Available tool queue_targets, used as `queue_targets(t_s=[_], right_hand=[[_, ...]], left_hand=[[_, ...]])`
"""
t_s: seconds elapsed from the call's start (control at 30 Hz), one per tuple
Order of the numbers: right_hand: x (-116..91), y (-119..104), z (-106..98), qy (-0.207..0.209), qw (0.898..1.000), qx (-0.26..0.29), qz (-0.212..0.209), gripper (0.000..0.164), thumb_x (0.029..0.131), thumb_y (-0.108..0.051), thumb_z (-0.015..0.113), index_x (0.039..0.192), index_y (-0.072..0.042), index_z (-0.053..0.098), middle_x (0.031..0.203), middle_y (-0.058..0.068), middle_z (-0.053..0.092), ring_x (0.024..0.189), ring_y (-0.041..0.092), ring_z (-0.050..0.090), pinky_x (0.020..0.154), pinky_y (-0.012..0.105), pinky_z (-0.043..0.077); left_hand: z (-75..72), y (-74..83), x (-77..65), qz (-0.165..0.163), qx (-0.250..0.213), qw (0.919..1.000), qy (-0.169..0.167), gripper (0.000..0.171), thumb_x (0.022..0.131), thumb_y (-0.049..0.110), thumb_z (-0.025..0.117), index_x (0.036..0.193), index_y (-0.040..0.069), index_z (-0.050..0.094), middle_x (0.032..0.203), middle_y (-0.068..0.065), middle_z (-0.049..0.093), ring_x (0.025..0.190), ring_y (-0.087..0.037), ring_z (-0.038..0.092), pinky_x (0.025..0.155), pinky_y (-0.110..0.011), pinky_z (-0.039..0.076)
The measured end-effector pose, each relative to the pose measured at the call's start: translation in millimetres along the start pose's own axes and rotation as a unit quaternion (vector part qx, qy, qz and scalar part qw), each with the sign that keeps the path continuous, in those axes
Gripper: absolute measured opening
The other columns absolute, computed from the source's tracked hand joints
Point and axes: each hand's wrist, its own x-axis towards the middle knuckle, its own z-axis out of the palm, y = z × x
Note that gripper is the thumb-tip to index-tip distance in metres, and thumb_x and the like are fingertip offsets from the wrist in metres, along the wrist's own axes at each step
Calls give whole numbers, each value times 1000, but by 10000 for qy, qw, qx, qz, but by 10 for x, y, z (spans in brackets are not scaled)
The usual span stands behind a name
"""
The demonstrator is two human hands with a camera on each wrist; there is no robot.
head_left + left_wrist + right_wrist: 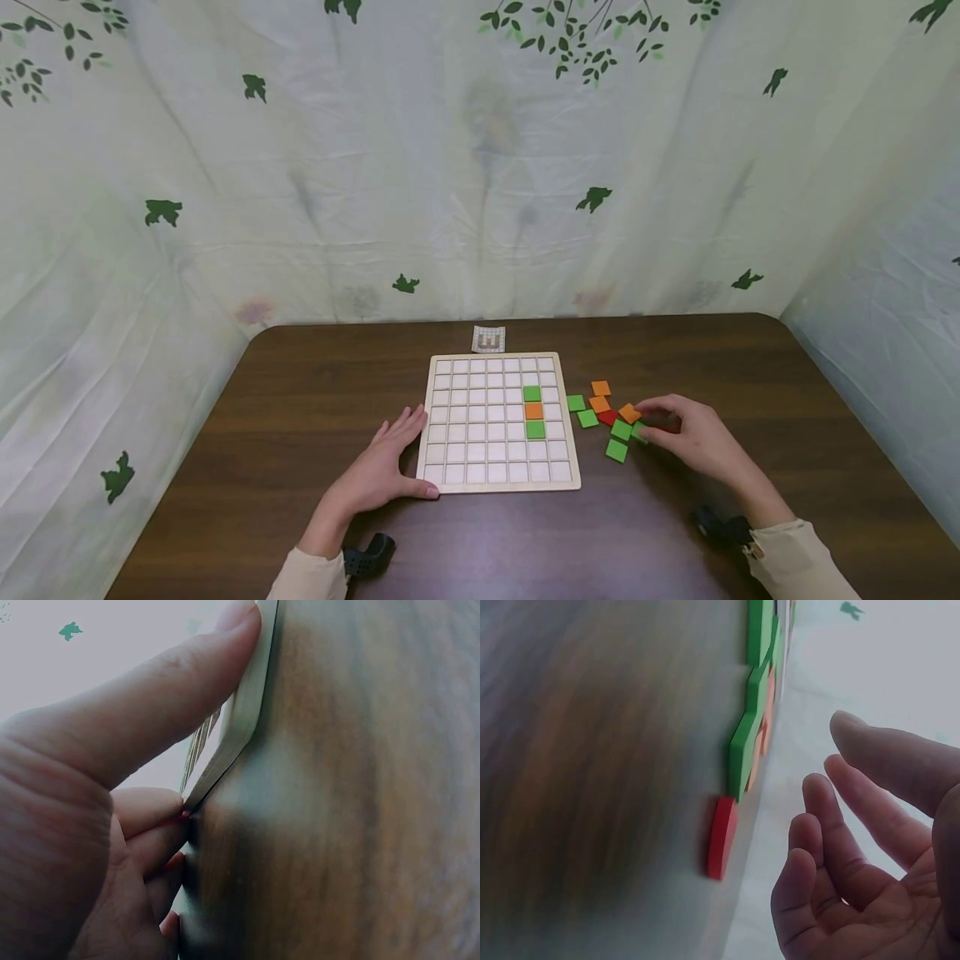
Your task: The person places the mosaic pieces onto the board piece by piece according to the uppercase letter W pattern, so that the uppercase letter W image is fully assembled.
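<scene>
A pale wooden board (510, 490) with a grid of white squares lies on the table. One column holds a green tile (532, 393), an orange tile (533, 411) and another green tile (535, 430). My left hand (382, 467) rests at the board's near left corner, fingers along the left side and thumb (172, 705) on the front edge. Just right of the board lie several loose green, orange and red tiles, among them a green tile (617, 450). Over their right end hovers my right hand (693, 437), thumb and fingers apart with nothing between them. Beneath it is a red tile (721, 838).
A small printed card (489, 339) with a grid pattern lies behind the board. The brown table (330, 375) meets a pale leaf-patterned curtain (337, 250) at the back and sides. Each wrist wears a black device, such as the left wrist device (370, 556).
</scene>
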Motion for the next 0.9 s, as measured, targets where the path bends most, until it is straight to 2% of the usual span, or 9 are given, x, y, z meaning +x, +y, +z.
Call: queue_targets(t_s=[0.13, 0.27, 0.37, 0.5, 0.77, 0.9], right_hand=[[-30, 76, -43, -74, 9999, -83, 95, 33, 90, -20, 77, 121, -8, 71, 114, 7, 70, 96, 21, 66, 73, 28, 55], [-42, 138, -77, -200, 9993, -231, 204, 34, 90, -19, 77, 122, -9, 70, 114, 5, 71, 100, 22, 65, 79, 34, 55], [-42, 165, -94, -291, 9987, -347, 216, 35, 90, -22, 77, 122, -8, 70, 115, 6, 70, 102, 25, 64, 81, 39, 54], [-47, 192, -110, -377, 9979, -449, 275, 37, 89, -22, 79, 121, -6, 70, 115, 8, 70, 100, 26, 62, 79, 40, 51], [-45, 232, -141, -512, 9959, -671, 316, 37, 86, -15, 80, 120, -4, 71, 113, 11, 68, 102, 31, 61, 86, 53, 52], [-40, 244, -157, -547, 9953, -742, 302, 34, 85, -13, 80, 117, -3, 72, 111, 11, 68, 101, 33, 62, 85, 55, 51]], left_hand=[[-4, 1, -3, 18, -14, 10000, 0, 119, 71, 48, 89, 158, 1, 24, 166, -13, 19, 154, -31, 9, 122, -55, 4], [-6, -2, -5, 35, -37, 10000, 8, 119, 70, 49, 89, 158, 1, 25, 166, -13, 19, 154, -31, 9, 122, -55, 4], [-4, -11, -5, 38, -15, 10000, 13, 119, 70, 50, 88, 158, 1, 25, 166, -13, 19, 154, -31, 9, 122, -55, 5], [2, -21, -2, 38, 15, 10000, 8, 119, 70, 51, 88, 158, 2, 25, 166, -12, 19, 154, -30, 9, 122, -55, 5], [2, -21, -4, 0, -26, 10000, 9, 119, 70, 50, 89, 158, 2, 25, 166, -12, 19, 154, -30, 9, 122, -55, 5], [3, -17, 1, -5, -7, 10000, -4, 118, 71, 50, 88, 158, 2, 25, 166, -12, 19, 154, -30, 9, 122, -55, 5]])
